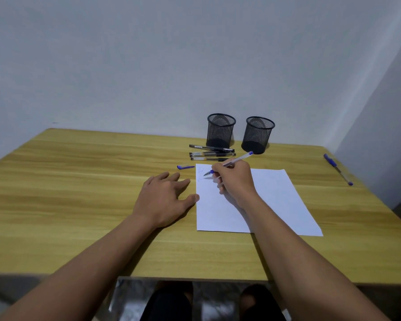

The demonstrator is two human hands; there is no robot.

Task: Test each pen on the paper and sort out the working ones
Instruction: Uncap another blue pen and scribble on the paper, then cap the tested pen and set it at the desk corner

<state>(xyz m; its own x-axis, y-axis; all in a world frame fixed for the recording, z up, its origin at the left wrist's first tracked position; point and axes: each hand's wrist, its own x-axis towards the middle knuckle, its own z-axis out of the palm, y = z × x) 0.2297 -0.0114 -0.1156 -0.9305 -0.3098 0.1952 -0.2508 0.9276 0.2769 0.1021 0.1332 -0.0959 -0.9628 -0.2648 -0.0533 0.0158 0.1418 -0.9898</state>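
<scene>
A: Head view. The right hand [235, 181] pinches a blue pen [241, 158] in a writing grip. Its tip is down on the far left corner of the paper [276, 200], beside a faint blue scribble [200, 170].

B: Left hand?

A: The left hand [164, 198] lies flat on the table [79, 181] with fingers spread and holds nothing. Only the thumb tip meets the sheet's left edge.

B: First risk, then: the paper is not pinned. A firm stroke could drag or swivel it, which would break the line and make a good pen look dead.

A: Agreed. The marks are also pale, so a weak trace could be misjudged either way.

B: Loose items?

A: The blue cap [185, 167] lies on the table just off the paper's corner, close to the left hand's fingers. A nudge could send it rolling. A second blue pen [338, 169] lies well apart, near the table's right edge, and a bump to the table could tip it off.

B: Sorting?

A: The black pens [212, 154] are heaped in front of the left mesh cup [220, 130], with the right mesh cup [258, 135] beside it. Both cups look empty, though I cannot tell for sure. They are identical and unmarked, so a tested pen could land in the wrong one. Reaching over the heap could also scatter it.
</scene>
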